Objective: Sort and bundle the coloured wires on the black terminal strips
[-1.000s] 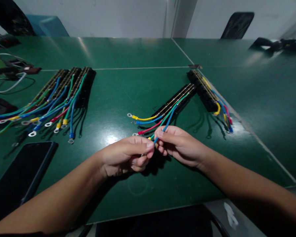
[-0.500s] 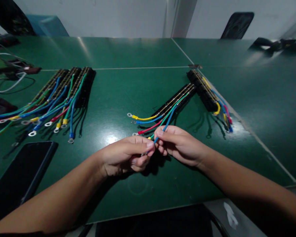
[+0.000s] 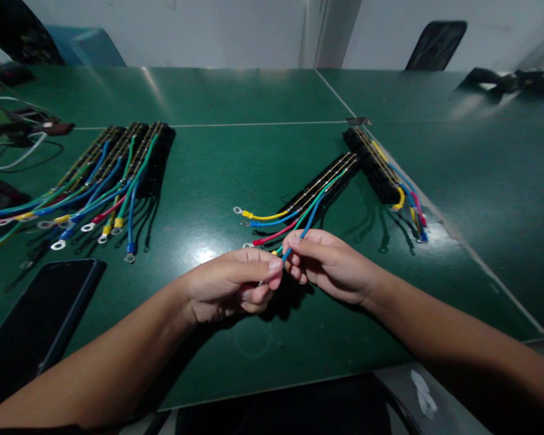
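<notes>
My left hand (image 3: 238, 281) pinches the near end of a blue wire (image 3: 312, 216) between thumb and fingers; a bit of metal shows past the thumb, and the rest of that end is hidden. Just to the right, my right hand (image 3: 324, 263) is closed on the same wire a little further up. The wire runs back to a black terminal block (image 3: 329, 172) lying slantwise on the table. From this block also come a yellow wire (image 3: 267, 217), another blue one, a red wire (image 3: 276, 235) and a green wire, with ring lugs at the ends that show.
Several wired terminal blocks (image 3: 131, 151) lie side by side at the left. A phone (image 3: 43, 308) rests at the near left. Another wired block (image 3: 374, 166) touches the far end of mine. Cables (image 3: 16, 145) lie at the far left of the green table (image 3: 236, 157).
Both hands keep their grip on the blue wire in nearly the same place. The left fingers have shifted very slightly; the blocks and other wires lie as before.
</notes>
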The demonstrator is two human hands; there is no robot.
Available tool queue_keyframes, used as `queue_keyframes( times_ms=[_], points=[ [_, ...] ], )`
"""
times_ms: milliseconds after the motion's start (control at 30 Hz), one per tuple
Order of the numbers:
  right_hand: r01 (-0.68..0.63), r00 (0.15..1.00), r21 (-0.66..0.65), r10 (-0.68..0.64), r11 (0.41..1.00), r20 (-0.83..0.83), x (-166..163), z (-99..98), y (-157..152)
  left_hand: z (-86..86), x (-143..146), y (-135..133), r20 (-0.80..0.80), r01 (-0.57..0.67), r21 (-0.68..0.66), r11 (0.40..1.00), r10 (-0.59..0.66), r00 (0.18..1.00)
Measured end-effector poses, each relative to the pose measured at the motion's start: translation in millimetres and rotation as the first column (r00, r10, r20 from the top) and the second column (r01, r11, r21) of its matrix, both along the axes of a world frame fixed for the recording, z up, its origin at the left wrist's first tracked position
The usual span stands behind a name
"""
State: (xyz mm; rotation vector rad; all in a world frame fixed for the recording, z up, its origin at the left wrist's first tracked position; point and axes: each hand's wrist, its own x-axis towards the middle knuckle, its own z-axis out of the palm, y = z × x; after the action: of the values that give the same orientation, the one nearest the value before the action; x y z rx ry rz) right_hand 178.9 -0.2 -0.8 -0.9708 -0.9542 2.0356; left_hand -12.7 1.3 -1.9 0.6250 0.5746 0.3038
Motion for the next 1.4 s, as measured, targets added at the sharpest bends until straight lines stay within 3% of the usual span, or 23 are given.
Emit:
queue_keyframes(
  times_ms=[1133,1400],
  points=[
    [-0.037,0.998,0.052,0.034,0.998,0.049,0.2,-4.6,0.9,-0.2,0.3,0.5,0.005,0.019,-0.008,1.000,-0.019,1.000],
    [-0.013,0.999,0.034,0.011,0.999,0.052,0.0,-3.2,0.8,0.6,1.2,-0.8,0.016,-0.030,-0.007,1.000,0.030,0.999]
  ],
)
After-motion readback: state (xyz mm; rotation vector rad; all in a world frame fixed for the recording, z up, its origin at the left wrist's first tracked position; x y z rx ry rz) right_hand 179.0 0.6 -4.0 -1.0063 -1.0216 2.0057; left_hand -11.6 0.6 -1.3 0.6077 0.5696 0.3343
